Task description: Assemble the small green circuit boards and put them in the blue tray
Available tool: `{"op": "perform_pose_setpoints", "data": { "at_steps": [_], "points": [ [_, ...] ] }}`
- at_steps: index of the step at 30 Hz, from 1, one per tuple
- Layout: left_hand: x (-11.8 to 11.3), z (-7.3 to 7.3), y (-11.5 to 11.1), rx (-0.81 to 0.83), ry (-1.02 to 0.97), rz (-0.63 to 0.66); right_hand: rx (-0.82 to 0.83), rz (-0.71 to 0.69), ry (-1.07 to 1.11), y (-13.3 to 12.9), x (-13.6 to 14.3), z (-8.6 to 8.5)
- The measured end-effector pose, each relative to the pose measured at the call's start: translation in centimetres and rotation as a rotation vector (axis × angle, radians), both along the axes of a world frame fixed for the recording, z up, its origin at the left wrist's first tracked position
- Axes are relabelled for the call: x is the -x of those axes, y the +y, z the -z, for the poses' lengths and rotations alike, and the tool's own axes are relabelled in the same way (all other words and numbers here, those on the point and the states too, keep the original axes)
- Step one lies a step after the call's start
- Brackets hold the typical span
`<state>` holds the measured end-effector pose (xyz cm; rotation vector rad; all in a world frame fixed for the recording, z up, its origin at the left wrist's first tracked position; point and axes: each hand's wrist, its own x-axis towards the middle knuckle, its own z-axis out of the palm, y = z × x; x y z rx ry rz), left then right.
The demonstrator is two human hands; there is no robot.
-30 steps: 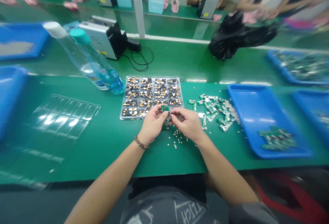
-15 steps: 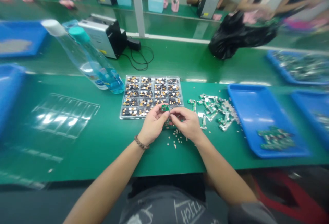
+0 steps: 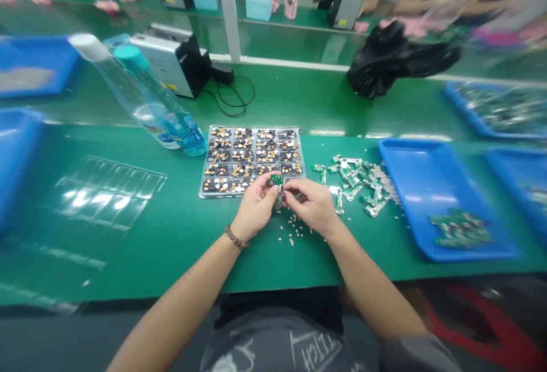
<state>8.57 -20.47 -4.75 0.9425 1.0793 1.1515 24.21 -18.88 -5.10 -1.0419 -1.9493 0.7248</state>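
My left hand (image 3: 256, 205) is closed on a small green circuit board (image 3: 277, 179), held upright between thumb and fingers. Close against the board's right edge, my right hand (image 3: 313, 203) has thumb and fingertips pinched together; what sits between them is too small to make out. Just behind the hands lies a clear compartment tray (image 3: 222, 195) full of small black, white and orange parts. Tiny pale pieces (image 3: 292, 235) are scattered below the hands. Right of them is a loose pile of circuit boards (image 3: 352, 181).
A blue tray (image 3: 421, 181) with stacked boards stands at the right. To the left lie an unfilled clear plastic tray (image 3: 111, 192) and two leaning bottles (image 3: 166, 115). Behind are a grey machine (image 3: 164, 56) with a cable and a black bag (image 3: 378, 58). People sit across the bench.
The circuit board has turned in my left fingers, so more of it shows, including a part reaching down between the hands. Both hands stay in nearly the same place.
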Motion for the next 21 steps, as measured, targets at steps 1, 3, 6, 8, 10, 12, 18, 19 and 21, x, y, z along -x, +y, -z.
{"op": "perform_pose_setpoints", "data": {
  "at_steps": [1,3,6,8,10,12,18,19,21],
  "points": [
    [0.01,0.00,0.00,-0.003,0.008,0.001,-0.010,-0.001,-0.004,0.00,-0.02,-0.02],
    [0.01,0.02,0.01,-0.013,0.025,0.000,-0.002,0.000,0.012,-0.02,0.00,-0.01],
    [0.02,0.08,-0.01,-0.018,0.030,0.000,0.053,0.001,0.058,-0.07,0.05,0.09],
    [0.01,0.11,-0.04,-0.011,0.018,-0.003,0.091,0.001,0.083,-0.10,0.07,0.19],
    [-0.01,0.09,-0.06,-0.007,0.011,-0.005,0.113,0.002,0.090,-0.10,0.08,0.28],
    [-0.04,0.03,-0.06,-0.008,0.011,-0.007,0.112,0.005,0.084,-0.09,0.08,0.34],
    [-0.08,-0.32,-0.03,0.004,0.028,-0.015,0.047,0.003,0.033,-0.07,0.12,0.25],
    [-0.09,-0.37,-0.03,0.005,0.029,-0.016,0.042,0.001,0.030,-0.08,0.15,0.26],
    [-0.10,-0.39,-0.04,0.007,0.021,-0.015,0.058,0.000,0.057,-0.11,0.24,0.37]
  ]
}}
